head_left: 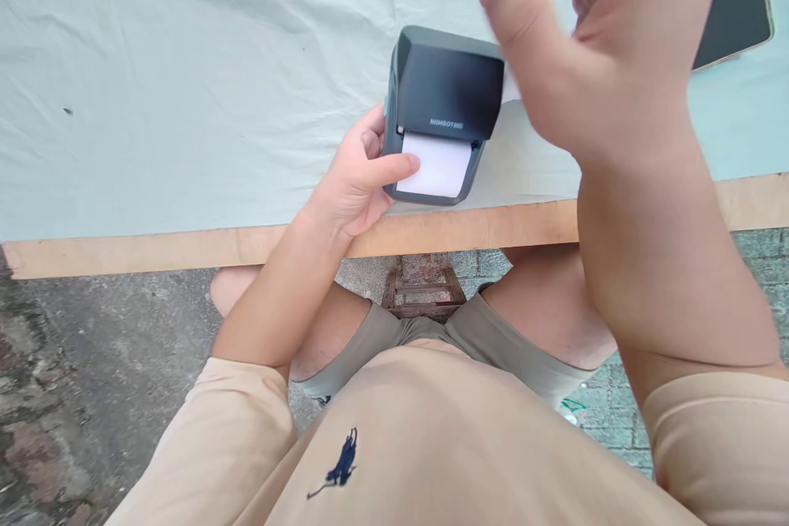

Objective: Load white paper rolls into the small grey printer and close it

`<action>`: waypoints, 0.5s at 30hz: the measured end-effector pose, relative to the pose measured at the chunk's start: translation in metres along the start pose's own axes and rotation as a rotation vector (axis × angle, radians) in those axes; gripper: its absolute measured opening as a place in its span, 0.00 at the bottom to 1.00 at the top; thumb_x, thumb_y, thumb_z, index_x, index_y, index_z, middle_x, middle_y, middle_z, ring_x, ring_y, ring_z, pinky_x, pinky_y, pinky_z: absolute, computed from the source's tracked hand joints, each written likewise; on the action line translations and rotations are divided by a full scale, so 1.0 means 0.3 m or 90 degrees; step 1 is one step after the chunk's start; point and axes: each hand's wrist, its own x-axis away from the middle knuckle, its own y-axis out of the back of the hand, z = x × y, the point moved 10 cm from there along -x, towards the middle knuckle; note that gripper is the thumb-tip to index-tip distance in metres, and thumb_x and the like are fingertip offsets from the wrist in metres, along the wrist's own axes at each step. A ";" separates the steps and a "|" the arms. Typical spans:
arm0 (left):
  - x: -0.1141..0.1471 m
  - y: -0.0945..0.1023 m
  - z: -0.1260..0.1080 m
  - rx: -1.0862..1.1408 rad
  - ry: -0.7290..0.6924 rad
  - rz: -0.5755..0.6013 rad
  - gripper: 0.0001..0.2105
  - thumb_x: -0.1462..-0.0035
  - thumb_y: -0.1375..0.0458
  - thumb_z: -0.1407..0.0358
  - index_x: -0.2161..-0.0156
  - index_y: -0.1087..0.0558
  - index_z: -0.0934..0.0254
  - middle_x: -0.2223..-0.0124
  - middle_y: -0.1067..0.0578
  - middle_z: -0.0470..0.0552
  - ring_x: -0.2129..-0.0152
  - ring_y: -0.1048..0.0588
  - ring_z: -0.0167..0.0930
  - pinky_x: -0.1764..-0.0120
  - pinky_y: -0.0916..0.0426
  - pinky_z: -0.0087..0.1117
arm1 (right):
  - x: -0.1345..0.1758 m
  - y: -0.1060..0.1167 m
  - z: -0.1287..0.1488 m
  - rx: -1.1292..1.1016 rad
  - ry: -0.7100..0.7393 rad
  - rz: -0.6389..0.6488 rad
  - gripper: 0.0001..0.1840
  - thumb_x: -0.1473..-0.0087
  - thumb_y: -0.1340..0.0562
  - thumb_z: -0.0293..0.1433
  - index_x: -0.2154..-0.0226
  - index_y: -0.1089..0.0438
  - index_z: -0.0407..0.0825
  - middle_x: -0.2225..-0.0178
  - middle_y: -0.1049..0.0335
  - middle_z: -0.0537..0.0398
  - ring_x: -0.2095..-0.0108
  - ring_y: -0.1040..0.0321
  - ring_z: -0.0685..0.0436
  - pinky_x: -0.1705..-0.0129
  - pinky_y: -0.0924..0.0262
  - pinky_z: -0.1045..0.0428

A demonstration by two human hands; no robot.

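A dark label printer [449,90] marked NIIMBOT is tilted above the front of the cloth-covered table. My left hand [363,168] grips its left side, the thumb lying on the white label paper [435,167] in its lower opening. The printer's dark lid stands over that paper. My right hand [592,41] is raised to the right of the printer, close to the camera and slightly blurred. Its thumb is apart from the curled fingers, and nothing shows between them. The top edge cuts off part of those fingers. A white piece [511,87] peeks out between printer and right hand.
A pale blue-green cloth [185,99] with wrinkles covers the table, whose wooden front edge [468,228] runs across the view. At the upper right lies a dark flat tablet-like device [736,8], partly behind my right hand. Below the table is a wooden frame [425,308] between my knees.
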 end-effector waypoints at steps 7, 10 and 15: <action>-0.002 0.008 0.006 0.016 -0.012 -0.001 0.22 0.49 0.27 0.65 0.48 0.23 0.56 0.42 0.15 0.49 0.27 0.24 0.53 0.36 0.15 0.51 | -0.007 -0.070 -0.006 0.168 -0.044 0.151 0.29 0.35 0.32 0.42 0.36 0.28 0.51 0.38 0.23 0.48 0.39 0.25 0.31 0.32 0.33 0.35; -0.006 -0.005 -0.006 0.012 -0.029 0.020 0.17 0.43 0.32 0.63 0.48 0.22 0.57 0.44 0.14 0.50 0.28 0.22 0.50 0.39 0.13 0.46 | -0.008 -0.082 -0.003 0.184 -0.073 0.170 0.32 0.37 0.29 0.43 0.34 0.30 0.53 0.37 0.25 0.48 0.36 0.27 0.28 0.29 0.36 0.33; -0.009 -0.032 -0.018 0.038 -0.025 0.062 0.13 0.31 0.42 0.56 0.50 0.20 0.58 0.45 0.14 0.52 0.26 0.25 0.46 0.40 0.14 0.40 | 0.002 -0.091 0.003 0.127 -0.088 0.174 0.44 0.39 0.28 0.37 0.26 0.41 0.54 0.36 0.27 0.48 0.38 0.27 0.33 0.28 0.36 0.36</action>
